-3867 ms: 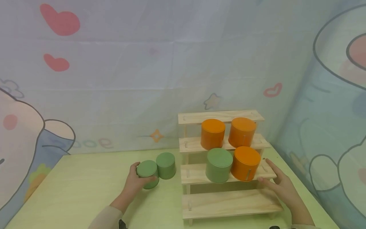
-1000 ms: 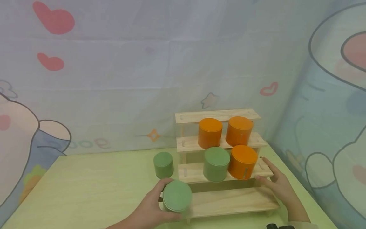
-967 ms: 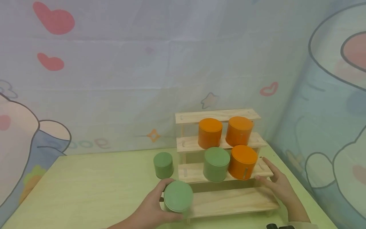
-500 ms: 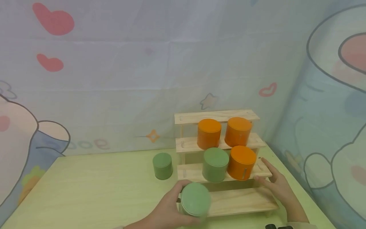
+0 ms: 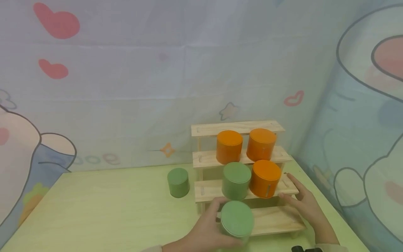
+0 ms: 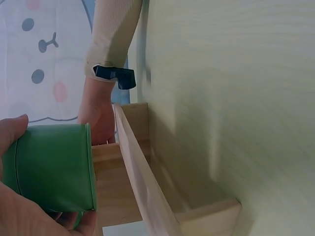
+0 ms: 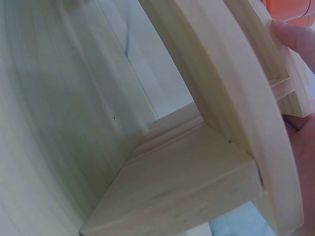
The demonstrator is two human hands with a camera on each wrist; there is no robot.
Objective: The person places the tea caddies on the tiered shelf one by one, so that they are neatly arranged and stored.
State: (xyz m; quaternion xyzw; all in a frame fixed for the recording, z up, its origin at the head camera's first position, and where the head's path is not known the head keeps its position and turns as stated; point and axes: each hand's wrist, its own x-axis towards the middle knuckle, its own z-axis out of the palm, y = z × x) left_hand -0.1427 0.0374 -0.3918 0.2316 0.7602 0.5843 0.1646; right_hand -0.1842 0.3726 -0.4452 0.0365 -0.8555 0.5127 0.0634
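Observation:
My left hand (image 5: 209, 227) grips a green round lidded canister (image 5: 237, 218), holding it in front of the bottom board of a stepped wooden shelf (image 5: 274, 218). In the left wrist view the same canister lies sideways between thumb and fingers, apart from the boards. My right hand (image 5: 303, 203) holds the right end of the second board from the bottom; its thumb (image 7: 295, 42) shows on that board in the right wrist view. Another green canister (image 5: 237, 181) stands on this board beside an orange canister (image 5: 266, 179). A smaller-looking green canister (image 5: 178, 182) stands on the table left of the shelf.
Two more orange canisters, the left one (image 5: 229, 147) and the right one (image 5: 261, 144), stand on the third board. The top board (image 5: 237, 127) bears nothing. A printed cloth (image 5: 132, 87) hangs behind the pale table (image 5: 94, 206).
Earlier, my left hand had the green canister on the table beside the other one; it has since lifted it and carried it right, before the bottom board. My right hand stays on the shelf.

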